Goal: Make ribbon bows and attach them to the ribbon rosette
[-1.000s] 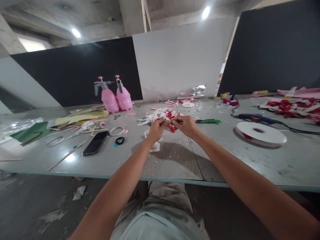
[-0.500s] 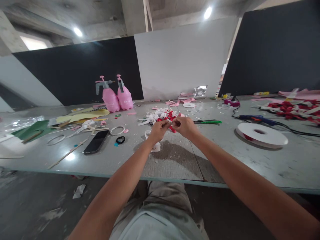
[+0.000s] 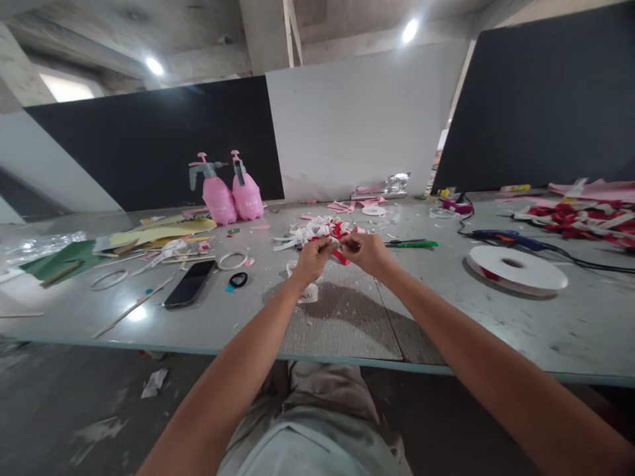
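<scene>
My left hand [image 3: 313,259] is closed in a pinch, and a white ribbon [image 3: 308,294] with printed letters shows below it. My right hand [image 3: 367,251] pinches close beside it, fingertips nearly meeting the left ones. A small pale piece of the ribbon shows between the fingertips, mostly covered by fingers. Right behind the hands lies a heap of white and red ribbon pieces [image 3: 320,228], with a red strip sticking out under the right fingers. To the right of my right hand lie green-handled scissors [image 3: 419,243].
On the right stand a white ribbon spool [image 3: 518,270], a blue glue gun [image 3: 510,238] with cord, and a red-and-white ribbon pile [image 3: 585,218]. Leftward are a phone [image 3: 191,284], a black ring [image 3: 239,279], a white ring [image 3: 232,260] and two pink spray bottles [image 3: 247,198].
Both hands stay pinched together at nearly the same spot, with only slight finger movement. The view has shifted a little.
</scene>
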The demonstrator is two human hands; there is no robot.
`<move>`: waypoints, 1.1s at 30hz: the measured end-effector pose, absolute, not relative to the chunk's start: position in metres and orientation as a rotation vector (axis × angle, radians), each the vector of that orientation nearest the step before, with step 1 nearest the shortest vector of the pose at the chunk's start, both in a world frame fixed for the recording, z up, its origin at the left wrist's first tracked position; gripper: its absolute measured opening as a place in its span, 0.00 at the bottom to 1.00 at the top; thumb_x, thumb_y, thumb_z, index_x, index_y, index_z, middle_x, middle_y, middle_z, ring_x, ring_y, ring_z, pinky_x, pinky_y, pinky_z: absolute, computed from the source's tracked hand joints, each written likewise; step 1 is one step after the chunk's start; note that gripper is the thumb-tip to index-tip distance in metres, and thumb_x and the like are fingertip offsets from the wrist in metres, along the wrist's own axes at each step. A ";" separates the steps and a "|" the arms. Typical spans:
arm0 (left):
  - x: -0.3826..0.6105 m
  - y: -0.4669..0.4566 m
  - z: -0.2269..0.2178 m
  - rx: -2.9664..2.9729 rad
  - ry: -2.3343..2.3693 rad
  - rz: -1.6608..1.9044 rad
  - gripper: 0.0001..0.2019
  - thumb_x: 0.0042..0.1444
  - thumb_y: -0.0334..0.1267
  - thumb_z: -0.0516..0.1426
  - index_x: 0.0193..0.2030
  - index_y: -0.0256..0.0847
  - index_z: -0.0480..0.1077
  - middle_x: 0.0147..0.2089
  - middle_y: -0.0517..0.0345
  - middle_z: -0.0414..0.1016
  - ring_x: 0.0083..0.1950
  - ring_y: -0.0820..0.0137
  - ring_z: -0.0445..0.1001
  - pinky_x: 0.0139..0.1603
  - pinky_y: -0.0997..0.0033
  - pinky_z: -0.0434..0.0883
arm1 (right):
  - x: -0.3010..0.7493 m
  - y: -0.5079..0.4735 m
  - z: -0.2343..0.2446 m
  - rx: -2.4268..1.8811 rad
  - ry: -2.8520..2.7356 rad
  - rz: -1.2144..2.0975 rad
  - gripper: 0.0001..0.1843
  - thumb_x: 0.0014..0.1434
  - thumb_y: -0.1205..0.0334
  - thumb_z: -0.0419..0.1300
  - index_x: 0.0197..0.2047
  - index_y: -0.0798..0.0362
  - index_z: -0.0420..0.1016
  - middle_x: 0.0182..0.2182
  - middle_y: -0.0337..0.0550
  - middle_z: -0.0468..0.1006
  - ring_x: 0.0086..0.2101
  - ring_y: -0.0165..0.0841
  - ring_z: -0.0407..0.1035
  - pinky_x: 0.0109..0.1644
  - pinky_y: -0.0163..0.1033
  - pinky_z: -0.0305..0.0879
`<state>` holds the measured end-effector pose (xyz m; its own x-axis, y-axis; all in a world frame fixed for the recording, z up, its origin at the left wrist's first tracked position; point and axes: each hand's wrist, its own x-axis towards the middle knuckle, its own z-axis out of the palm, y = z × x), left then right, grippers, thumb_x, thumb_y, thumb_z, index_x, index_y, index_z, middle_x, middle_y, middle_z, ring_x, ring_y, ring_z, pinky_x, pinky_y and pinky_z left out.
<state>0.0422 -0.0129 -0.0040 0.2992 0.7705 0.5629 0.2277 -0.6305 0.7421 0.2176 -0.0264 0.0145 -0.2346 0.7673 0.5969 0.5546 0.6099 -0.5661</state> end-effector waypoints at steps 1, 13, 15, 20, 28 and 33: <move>0.042 -0.014 -0.003 2.043 0.884 1.318 0.19 0.59 0.51 0.54 0.26 0.38 0.65 0.24 0.64 0.58 0.28 0.75 0.57 0.31 0.73 0.57 | 0.217 -0.027 0.015 -1.070 -1.926 0.273 0.10 0.49 0.63 0.57 0.33 0.56 0.79 0.22 0.40 0.75 0.24 0.29 0.66 0.30 0.32 0.59; 0.043 -0.016 -0.003 2.030 0.898 1.328 0.19 0.58 0.52 0.56 0.25 0.38 0.65 0.23 0.63 0.58 0.27 0.75 0.57 0.29 0.74 0.57 | 0.219 -0.026 0.015 -1.062 -1.978 0.172 0.11 0.51 0.65 0.56 0.34 0.55 0.80 0.24 0.41 0.77 0.25 0.30 0.67 0.32 0.33 0.59; 0.042 -0.015 -0.003 2.020 0.902 1.346 0.19 0.57 0.52 0.56 0.26 0.38 0.66 0.24 0.62 0.61 0.28 0.74 0.59 0.31 0.74 0.59 | 0.223 -0.023 0.012 -0.994 -1.990 0.205 0.13 0.53 0.63 0.56 0.36 0.55 0.81 0.25 0.41 0.78 0.25 0.30 0.68 0.32 0.33 0.60; 0.041 -0.014 -0.004 2.045 0.913 1.333 0.19 0.59 0.51 0.56 0.25 0.38 0.65 0.24 0.63 0.59 0.28 0.75 0.58 0.31 0.74 0.57 | 0.225 -0.021 0.011 -0.977 -2.010 0.188 0.13 0.54 0.59 0.56 0.34 0.54 0.80 0.25 0.41 0.78 0.26 0.30 0.68 0.33 0.33 0.60; 0.044 -0.021 -0.001 2.009 0.903 1.273 0.19 0.58 0.51 0.56 0.24 0.39 0.63 0.21 0.65 0.53 0.24 0.76 0.52 0.28 0.73 0.52 | 0.219 -0.026 0.016 -1.071 -2.000 0.098 0.08 0.49 0.65 0.56 0.29 0.56 0.78 0.22 0.40 0.74 0.24 0.28 0.64 0.31 0.33 0.57; 0.042 -0.018 -0.001 2.025 0.906 1.334 0.19 0.58 0.51 0.56 0.24 0.39 0.63 0.23 0.64 0.56 0.27 0.75 0.55 0.31 0.73 0.55 | 0.220 -0.024 0.012 -0.989 -1.933 0.263 0.12 0.54 0.61 0.55 0.33 0.56 0.79 0.22 0.40 0.75 0.24 0.28 0.64 0.30 0.32 0.58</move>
<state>0.0425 -0.0180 -0.0010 0.2817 0.7774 0.5623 0.2359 -0.6242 0.7448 0.2202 -0.0242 0.0120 -0.2557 0.7284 0.6356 0.5326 0.6548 -0.5362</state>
